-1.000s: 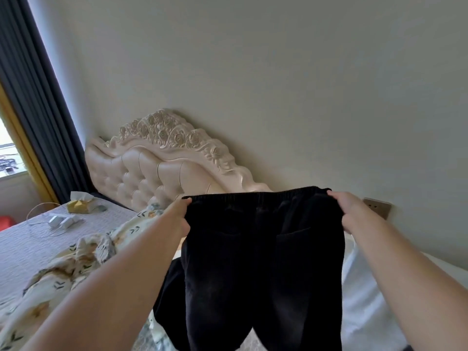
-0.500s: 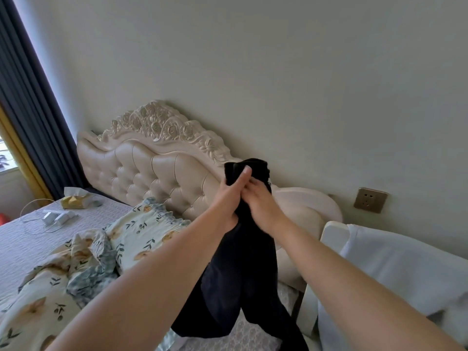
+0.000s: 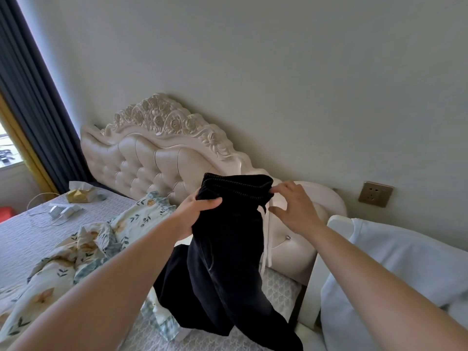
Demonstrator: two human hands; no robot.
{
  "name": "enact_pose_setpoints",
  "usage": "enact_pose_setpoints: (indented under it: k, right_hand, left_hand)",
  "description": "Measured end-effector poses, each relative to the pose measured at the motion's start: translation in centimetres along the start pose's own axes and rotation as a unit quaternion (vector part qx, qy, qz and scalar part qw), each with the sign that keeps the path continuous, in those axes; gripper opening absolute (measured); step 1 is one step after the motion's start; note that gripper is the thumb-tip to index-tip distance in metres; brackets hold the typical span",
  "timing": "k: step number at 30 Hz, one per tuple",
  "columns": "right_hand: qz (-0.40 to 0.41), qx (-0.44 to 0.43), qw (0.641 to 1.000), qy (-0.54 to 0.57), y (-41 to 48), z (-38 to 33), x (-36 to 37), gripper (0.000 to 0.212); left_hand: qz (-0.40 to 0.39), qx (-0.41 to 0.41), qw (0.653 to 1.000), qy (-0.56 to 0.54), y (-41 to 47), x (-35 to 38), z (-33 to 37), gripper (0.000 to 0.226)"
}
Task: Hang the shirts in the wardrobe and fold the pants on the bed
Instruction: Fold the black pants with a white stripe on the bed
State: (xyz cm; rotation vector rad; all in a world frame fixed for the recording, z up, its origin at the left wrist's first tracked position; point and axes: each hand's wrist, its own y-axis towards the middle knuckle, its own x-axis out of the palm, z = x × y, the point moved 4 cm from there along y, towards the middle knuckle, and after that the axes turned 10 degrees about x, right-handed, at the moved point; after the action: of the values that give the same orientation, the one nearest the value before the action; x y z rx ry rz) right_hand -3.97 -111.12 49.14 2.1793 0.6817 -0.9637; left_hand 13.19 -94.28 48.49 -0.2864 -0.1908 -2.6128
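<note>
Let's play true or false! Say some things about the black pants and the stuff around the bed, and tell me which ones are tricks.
1. Both hands hold the black pants by the waistband: the left hand grips one end, the right hand pinches the other. True.
2. The pants lie flat on the bed. False: they hang from the hands above it.
3. A white drawstring dangles from the waistband. True.
4. The wall socket has a plug in it. False: nothing is plugged in.
5. The tissue box sits on the floral cloth. False: it sits on the grey bedspread, apart from that cloth.
</note>
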Motion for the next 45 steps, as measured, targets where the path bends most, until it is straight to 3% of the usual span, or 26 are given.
enact_pose_setpoints:
  k: [3, 7, 12, 15, 18, 20, 24, 27, 31, 33, 37, 39, 41, 43, 45]
  right_hand:
    - [0.023, -0.042, 0.999, -0.023, 0.2, -1.1, -0.5, 0.025]
    - [0.018, -0.100, 0.994, 0.031, 0.6, -3.5, -2.7, 0.015]
    - [-0.043, -0.159, 0.986, 0.032, 0.9, -6.9, -4.5, 0.025]
    - [-0.073, -0.109, 0.989, 0.061, 1.4, -6.8, -5.1, 0.015]
    - [-0.051, -0.056, 0.995, 0.069, 2.2, -5.8, -6.3, 0.025]
    - [-0.037, -0.023, 0.998, 0.055, 2.9, -5.0, -8.1, 0.022]
    - [0.021, -0.001, 1.000, -0.008, 5.1, -4.3, -14.7, 0.018]
    - [0.113, -0.019, 0.993, -0.029, 6.1, -5.7, -22.2, 0.012]
    - [0.306, -0.076, 0.941, 0.121, 4.8, -8.0, -29.7, 0.016]
    - [0.309, -0.073, 0.937, 0.144, 4.3, -7.8, -30.4, 0.020]
    - [0.234, -0.007, 0.972, 0.031, 5.0, -7.0, -31.0, 0.019]
    - [0.290, -0.032, 0.956, 0.018, 5.1, -8.7, -33.8, 0.018]
    - [0.365, -0.096, 0.922, 0.086, 4.6, -11.1, -36.2, 0.022]
    - [0.408, -0.139, 0.887, 0.166, 4.2, -12.4, -36.3, 0.029]
    - [0.382, -0.107, 0.901, 0.177, 4.7, -12.1, -34.1, 0.025]
  left_hand:
    - [-0.014, -0.017, 1.000, 0.012, -0.2, -0.8, -0.1, 0.048]
    - [0.036, 0.016, 0.999, 0.029, 0.0, -2.4, 0.2, 0.040]
    - [0.084, 0.023, 0.995, 0.042, 0.1, -3.7, 0.6, 0.034]
    - [0.083, 0.020, 0.996, 0.026, 0.2, -3.7, 1.0, 0.043]
    - [0.065, 0.022, 0.998, -0.001, 0.7, -2.7, 2.2, 0.045]
    - [0.037, 0.027, 0.999, 0.014, 1.5, -1.0, 3.5, 0.048]
    - [-0.031, 0.071, 0.996, 0.043, 3.7, 4.5, 7.9, 0.045]
    - [-0.070, 0.122, 0.989, 0.047, 5.0, 9.2, 12.8, 0.041]
    - [-0.131, 0.180, 0.975, 0.002, 6.0, 13.9, 19.0, 0.037]
    - [-0.181, 0.170, 0.968, 0.044, 6.3, 15.2, 20.1, 0.039]
    - [-0.192, 0.152, 0.952, 0.185, 6.7, 16.6, 19.6, 0.029]
    - [-0.129, 0.199, 0.959, 0.154, 7.1, 17.3, 21.8, 0.027]
    - [-0.087, 0.239, 0.965, 0.067, 7.2, 17.9, 24.6, 0.035]
    - [-0.099, 0.238, 0.966, -0.030, 7.4, 18.5, 25.9, 0.050]
    - [-0.137, 0.185, 0.972, -0.034, 7.5, 18.7, 24.3, 0.053]
